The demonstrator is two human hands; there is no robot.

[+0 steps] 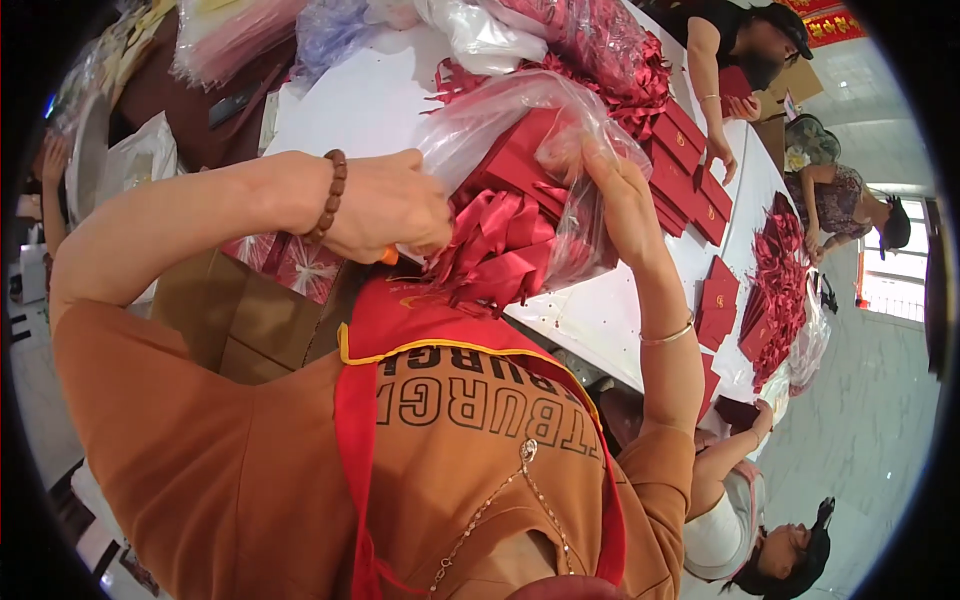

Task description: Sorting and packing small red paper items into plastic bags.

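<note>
A clear plastic bag (pixel 500 100) lies in front of me on the white table. Dark red boxes (pixel 520 150) and a thick bunch of red ribbon loops (pixel 505 235) fill it. My right hand (pixel 610 185), with a bangle on its wrist, grips the bag's right side, thumb and fingers closed on the film. At the bag's left edge, beside the ribbons, is my left hand (pixel 395 205), wearing a beaded bracelet. Its fingers are curled closed. A small orange piece (pixel 389 256) shows under it; the rest of what it holds is hidden.
More red boxes (pixel 680 150) with ribbons lie right of the bag. A ribboned pile (pixel 780 275) sits farther right. Cardboard boxes (pixel 245 315) stand at my left. Several people work around the white table (pixel 350 95); one person's hand (pixel 720 155) reaches toward the boxes.
</note>
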